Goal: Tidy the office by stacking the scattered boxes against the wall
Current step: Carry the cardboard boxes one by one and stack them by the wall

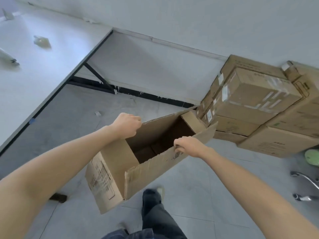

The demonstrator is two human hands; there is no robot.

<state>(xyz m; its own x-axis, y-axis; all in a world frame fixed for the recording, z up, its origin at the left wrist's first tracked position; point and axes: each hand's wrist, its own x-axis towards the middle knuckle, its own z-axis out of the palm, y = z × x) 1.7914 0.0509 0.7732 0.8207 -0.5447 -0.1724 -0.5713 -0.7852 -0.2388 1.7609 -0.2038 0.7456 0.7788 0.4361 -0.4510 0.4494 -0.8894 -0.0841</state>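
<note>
An open, empty cardboard box (112, 171) hangs tilted above the grey floor in the middle of the view, its flaps up. My left hand (126, 125) grips the far flap's top edge with curled fingers. My right hand (189, 146) pinches the near flap's torn edge. A stack of several sealed cardboard boxes (255, 99) stands against the white wall (207, 23) at the right, just beyond the held box.
A white desk (34, 80) on a black frame fills the left, with small plastic-wrapped items on it. A chrome chair base (303, 185) and a green object (312, 156) lie at the right edge. My leg and shoe (153, 197) are below the box.
</note>
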